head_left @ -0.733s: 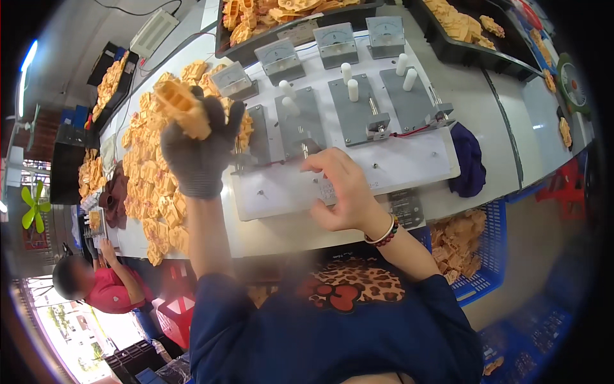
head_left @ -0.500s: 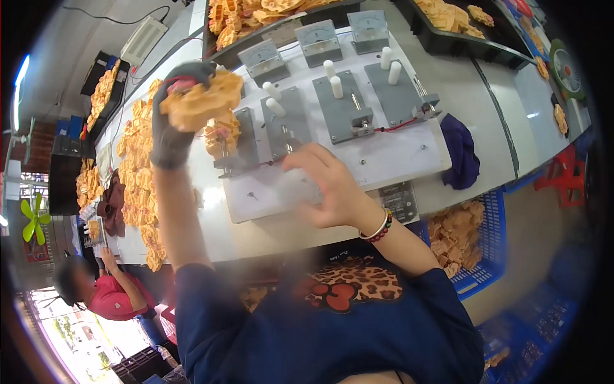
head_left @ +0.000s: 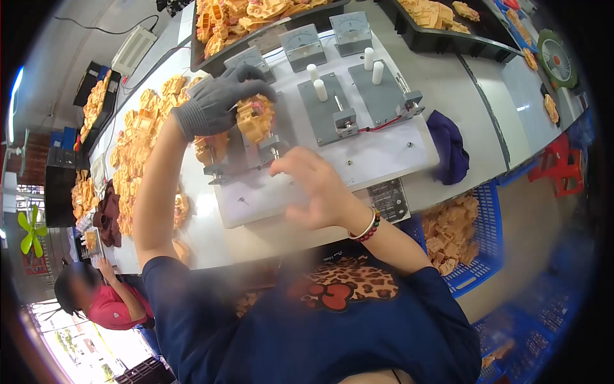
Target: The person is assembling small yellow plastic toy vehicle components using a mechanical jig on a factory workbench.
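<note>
My left hand [head_left: 220,102], in a grey glove, reaches over the board with its fingers curled on the top of an orange plastic part [head_left: 256,120]. That part stands at the second grey fixture from the left, by its metal clamp [head_left: 271,148]. Another orange part [head_left: 211,148] sits at the leftmost fixture, partly under my left wrist. My bare right hand [head_left: 316,189] holds nothing visible; its thumb and fingers are apart and its fingertips are close to the clamp rod. Two fixtures to the right, one of them a grey plate [head_left: 323,115] with white pegs, carry no part.
Dial meters [head_left: 302,46] line the board's back. Black trays [head_left: 441,38] of orange parts stand behind, with more parts [head_left: 137,160] heaped at left. A purple cloth [head_left: 448,147] lies right of the board; a blue basket [head_left: 489,224] stands below. A co-worker [head_left: 105,297] is at far left.
My left hand has moved right and brought the orange part from above the leftmost fixture to the second one. My right hand has shifted slightly, staying near the clamp.
</note>
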`<state>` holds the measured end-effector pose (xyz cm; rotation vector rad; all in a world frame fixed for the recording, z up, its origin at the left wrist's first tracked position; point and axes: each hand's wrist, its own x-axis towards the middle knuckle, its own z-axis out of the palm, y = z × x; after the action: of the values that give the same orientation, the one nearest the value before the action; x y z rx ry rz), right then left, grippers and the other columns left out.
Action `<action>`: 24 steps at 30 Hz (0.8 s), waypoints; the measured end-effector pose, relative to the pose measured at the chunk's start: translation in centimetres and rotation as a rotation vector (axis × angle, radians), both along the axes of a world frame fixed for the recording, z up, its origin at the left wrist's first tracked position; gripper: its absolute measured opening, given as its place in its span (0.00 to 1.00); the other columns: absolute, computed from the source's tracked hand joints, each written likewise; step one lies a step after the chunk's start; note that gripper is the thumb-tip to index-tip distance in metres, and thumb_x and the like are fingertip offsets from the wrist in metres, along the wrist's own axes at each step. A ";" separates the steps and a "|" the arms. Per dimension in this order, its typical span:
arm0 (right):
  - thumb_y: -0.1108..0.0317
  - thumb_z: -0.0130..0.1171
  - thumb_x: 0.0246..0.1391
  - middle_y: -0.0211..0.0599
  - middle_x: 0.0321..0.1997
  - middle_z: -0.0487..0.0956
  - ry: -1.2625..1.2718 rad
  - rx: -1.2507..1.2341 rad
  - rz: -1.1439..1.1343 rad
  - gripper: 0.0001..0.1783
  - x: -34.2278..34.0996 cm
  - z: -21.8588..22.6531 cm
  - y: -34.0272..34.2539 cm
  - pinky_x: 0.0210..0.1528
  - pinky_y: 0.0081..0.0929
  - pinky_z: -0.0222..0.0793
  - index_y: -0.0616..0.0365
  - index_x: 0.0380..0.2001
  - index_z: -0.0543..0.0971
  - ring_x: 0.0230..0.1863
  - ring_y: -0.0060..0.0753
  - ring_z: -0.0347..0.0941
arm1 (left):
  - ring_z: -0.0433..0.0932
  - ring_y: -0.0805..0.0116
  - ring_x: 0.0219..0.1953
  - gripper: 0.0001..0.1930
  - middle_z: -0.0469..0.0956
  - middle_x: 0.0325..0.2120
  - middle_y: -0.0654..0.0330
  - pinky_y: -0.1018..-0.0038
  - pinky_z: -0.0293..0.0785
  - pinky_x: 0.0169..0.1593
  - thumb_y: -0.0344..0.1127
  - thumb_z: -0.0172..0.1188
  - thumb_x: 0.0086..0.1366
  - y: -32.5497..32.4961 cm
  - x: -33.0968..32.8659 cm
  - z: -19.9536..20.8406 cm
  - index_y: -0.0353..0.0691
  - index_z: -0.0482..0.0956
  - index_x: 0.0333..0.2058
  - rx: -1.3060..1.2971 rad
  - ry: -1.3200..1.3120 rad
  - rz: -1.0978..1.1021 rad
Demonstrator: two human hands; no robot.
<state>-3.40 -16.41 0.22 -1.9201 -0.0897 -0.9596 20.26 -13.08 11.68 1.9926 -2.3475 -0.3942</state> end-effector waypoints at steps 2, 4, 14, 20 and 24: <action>0.69 0.58 0.29 0.40 0.36 0.72 0.094 0.071 0.049 0.29 -0.4 0.4 0.1 0.37 0.32 0.69 0.56 0.43 0.72 0.35 0.41 0.70 | 0.68 0.57 0.55 0.35 0.68 0.52 0.64 0.67 0.70 0.49 0.15 0.52 0.43 0.5 -0.4 -0.4 0.60 0.73 0.49 -0.030 -0.076 0.044; 0.69 0.59 0.29 0.39 0.36 0.72 0.192 0.134 0.101 0.29 -0.7 0.7 0.1 0.36 0.30 0.69 0.56 0.44 0.72 0.32 0.39 0.70 | 0.68 0.51 0.54 0.35 0.68 0.54 0.57 0.62 0.69 0.54 0.19 0.57 0.42 0.7 -0.7 -1.3 0.58 0.72 0.52 -0.200 -0.217 -0.039; 0.73 0.60 0.38 0.32 0.19 0.67 0.163 0.223 0.067 0.43 -1.8 -0.1 0.9 0.26 0.23 0.61 0.55 0.61 0.57 0.21 0.27 0.64 | 0.68 0.53 0.56 0.29 0.72 0.52 0.55 0.62 0.66 0.57 0.23 0.56 0.55 7.2 -3.6 2.1 0.49 0.70 0.57 -0.594 -0.105 0.274; 0.75 0.61 0.38 0.29 0.21 0.66 0.125 0.181 0.080 0.44 -1.7 -0.4 0.9 0.28 0.18 0.60 0.62 0.62 0.56 0.22 0.21 0.61 | 0.74 0.64 0.52 0.22 0.75 0.51 0.52 0.70 0.66 0.58 0.26 0.62 0.59 24.1 -1.9 -0.1 0.31 0.71 0.52 -1.044 -0.086 0.972; 0.73 0.61 0.39 0.29 0.18 0.66 0.070 0.133 0.020 0.41 -1.1 -0.9 1.4 0.24 0.22 0.61 0.59 0.61 0.62 0.20 0.24 0.63 | 0.76 0.58 0.47 0.20 0.76 0.47 0.48 0.69 0.70 0.54 0.35 0.63 0.61 37.2 -2.4 -7.6 0.26 0.73 0.48 -1.257 -0.441 1.444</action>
<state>-4.47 -15.00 -0.67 -1.8244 -0.0040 -0.8628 17.89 24.11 4.08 2.2220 -0.2621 1.2369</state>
